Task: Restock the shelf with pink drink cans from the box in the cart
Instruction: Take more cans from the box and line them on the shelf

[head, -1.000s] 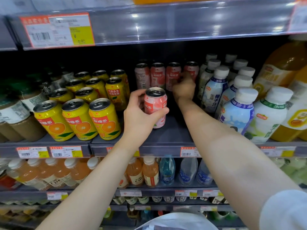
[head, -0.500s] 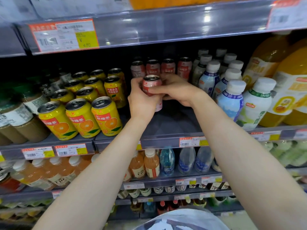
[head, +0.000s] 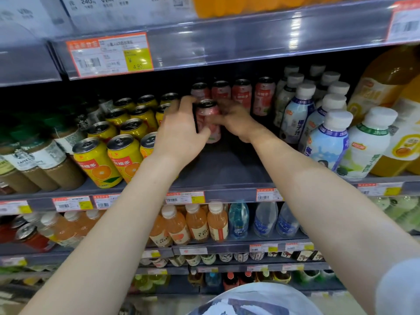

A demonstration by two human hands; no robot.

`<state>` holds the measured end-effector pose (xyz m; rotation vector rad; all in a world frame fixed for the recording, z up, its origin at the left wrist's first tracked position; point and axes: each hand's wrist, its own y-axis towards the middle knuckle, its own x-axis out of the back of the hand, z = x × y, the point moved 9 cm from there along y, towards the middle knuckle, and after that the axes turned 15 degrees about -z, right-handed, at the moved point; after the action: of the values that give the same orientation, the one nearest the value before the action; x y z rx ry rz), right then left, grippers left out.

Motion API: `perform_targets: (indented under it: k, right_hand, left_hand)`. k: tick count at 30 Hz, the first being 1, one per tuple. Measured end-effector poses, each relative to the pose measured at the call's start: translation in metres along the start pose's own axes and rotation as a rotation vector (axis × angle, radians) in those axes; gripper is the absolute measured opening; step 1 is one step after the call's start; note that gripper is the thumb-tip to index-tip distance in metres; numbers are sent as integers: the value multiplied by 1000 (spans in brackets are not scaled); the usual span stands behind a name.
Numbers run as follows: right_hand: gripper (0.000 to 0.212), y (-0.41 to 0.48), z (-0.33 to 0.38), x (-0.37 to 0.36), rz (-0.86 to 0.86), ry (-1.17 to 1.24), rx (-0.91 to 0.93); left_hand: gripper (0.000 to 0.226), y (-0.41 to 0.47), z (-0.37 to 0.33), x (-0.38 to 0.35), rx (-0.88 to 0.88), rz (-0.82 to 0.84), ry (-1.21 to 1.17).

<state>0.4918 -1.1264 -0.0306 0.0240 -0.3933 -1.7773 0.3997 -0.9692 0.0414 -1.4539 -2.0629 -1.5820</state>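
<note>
A pink drink can [head: 208,120] is upright in the gap of the middle shelf [head: 227,176], just in front of a back row of several pink cans [head: 242,93]. My left hand [head: 179,135] grips it from the left, thumb across its lower front and fingers curled over its top left. My right hand [head: 237,123] holds the can's right side with curled fingers. Whether the can's base touches the shelf is unclear. The box and the cart are out of view.
Yellow orange-drink cans [head: 97,162] crowd the shelf on the left, with coffee bottles [head: 34,160] beyond them. White-capped coconut bottles [head: 327,142] and large orange juice bottles [head: 386,87] stand to the right. The upper shelf edge [head: 227,39] hangs low overhead.
My right hand came back from the rear row and took the can together with my left. Both hands then carried the can deeper, toward the rear row.
</note>
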Motion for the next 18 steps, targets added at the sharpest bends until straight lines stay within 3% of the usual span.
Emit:
perform_targets:
  k: [2, 7, 12, 18]
  right_hand:
    - [54, 4, 1, -2, -28, -44, 0]
    - [51, 5, -5, 7, -307, -118, 90]
    - [67, -2, -10, -8, -336, -142, 83]
    - [66, 11, -11, -21, -355, -156, 100]
  left_hand:
    - [62, 2, 5, 11, -25, 24, 62]
    - [59, 2, 8, 29, -94, -8, 132]
    - [61, 1, 12, 32, -116, -9, 155]
    - [68, 1, 15, 36, -143, -8, 206]
